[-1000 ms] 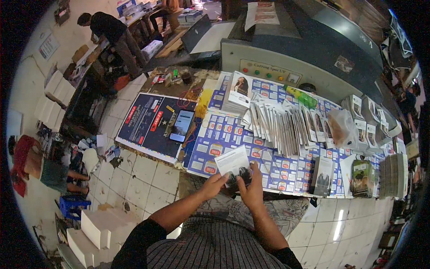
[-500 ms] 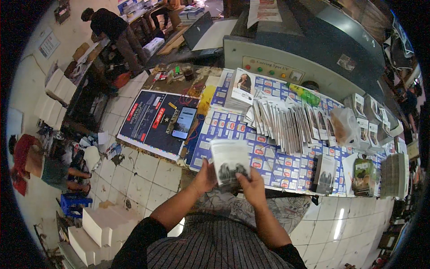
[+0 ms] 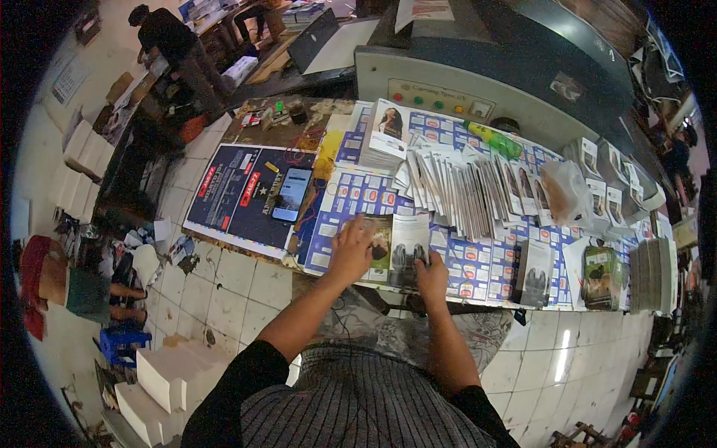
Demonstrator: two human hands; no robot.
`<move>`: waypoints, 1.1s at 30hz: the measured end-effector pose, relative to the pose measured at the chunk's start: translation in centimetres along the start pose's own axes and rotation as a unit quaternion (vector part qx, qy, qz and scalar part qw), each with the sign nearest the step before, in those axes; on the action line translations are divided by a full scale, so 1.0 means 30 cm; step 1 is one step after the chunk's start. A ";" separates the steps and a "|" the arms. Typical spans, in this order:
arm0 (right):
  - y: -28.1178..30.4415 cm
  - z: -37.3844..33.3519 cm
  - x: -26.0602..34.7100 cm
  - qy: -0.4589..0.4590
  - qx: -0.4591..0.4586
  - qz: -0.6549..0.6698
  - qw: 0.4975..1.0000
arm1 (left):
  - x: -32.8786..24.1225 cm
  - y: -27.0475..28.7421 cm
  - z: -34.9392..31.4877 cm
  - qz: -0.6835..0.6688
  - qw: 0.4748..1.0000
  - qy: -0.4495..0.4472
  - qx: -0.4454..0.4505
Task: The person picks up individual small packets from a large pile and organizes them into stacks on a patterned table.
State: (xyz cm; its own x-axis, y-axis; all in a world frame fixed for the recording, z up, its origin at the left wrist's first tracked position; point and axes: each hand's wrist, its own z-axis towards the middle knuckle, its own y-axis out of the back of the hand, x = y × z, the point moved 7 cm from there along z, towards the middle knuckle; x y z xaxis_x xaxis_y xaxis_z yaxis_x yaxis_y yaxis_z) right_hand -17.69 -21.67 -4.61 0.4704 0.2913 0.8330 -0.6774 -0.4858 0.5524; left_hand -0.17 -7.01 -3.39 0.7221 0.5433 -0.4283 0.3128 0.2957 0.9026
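"What lies left of the open paper booklet (image 3: 403, 250) with the dark-green and white pages?"

"A black rectangular phone (image 3: 291, 196) with its screen lit. Beyond it, also left of the booklet, a small clear cup (image 3: 297, 113) holds something dark."

"And the left hand (image 3: 351, 252)?"

"Palm down over the booklet's left page, fingers loosely spread, gripping nothing I can see."

"What has just changed?"

"The booklet itself. Half a second ago it is up between both hands with just one white, dark-pictured side showing; now it lies opened out on the counter (image 3: 321, 113), so the green page shows too."

"The right hand (image 3: 433, 278)?"

"Partly curled at the booklet's right edge, thumb on the page. Its other fingertips are hidden, so I can't tell how firmly it grips."

"Farther right?"

"Beyond the booklet, a fanned row of white printed booklets (image 3: 455, 190), then a green plastic bottle (image 3: 504, 145) on its side, contents unclear. Next, a translucent plastic bag (image 3: 565, 196): something brownish shows, inside or underneath, I can't say."
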 end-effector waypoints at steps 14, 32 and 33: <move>-0.091 0.004 0.068 0.142 0.197 0.017 0.970 | -0.088 -0.055 -0.012 0.105 0.974 -0.154 0.131; -0.244 -0.052 0.252 0.385 0.138 -0.186 0.893 | 0.224 0.026 -0.041 0.081 0.985 -0.142 0.058; -0.256 -0.057 0.259 0.382 0.158 -0.189 0.891 | 0.229 0.025 -0.045 0.090 0.984 -0.145 0.054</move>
State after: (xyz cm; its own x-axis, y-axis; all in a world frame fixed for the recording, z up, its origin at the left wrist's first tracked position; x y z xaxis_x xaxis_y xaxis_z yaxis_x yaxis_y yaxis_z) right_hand -9.79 -14.26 -2.33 0.0270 0.9009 0.4331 -0.3030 -0.4055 0.8624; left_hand 4.19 -2.02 -5.72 0.9129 0.3268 -0.2445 0.2162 0.1207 0.9689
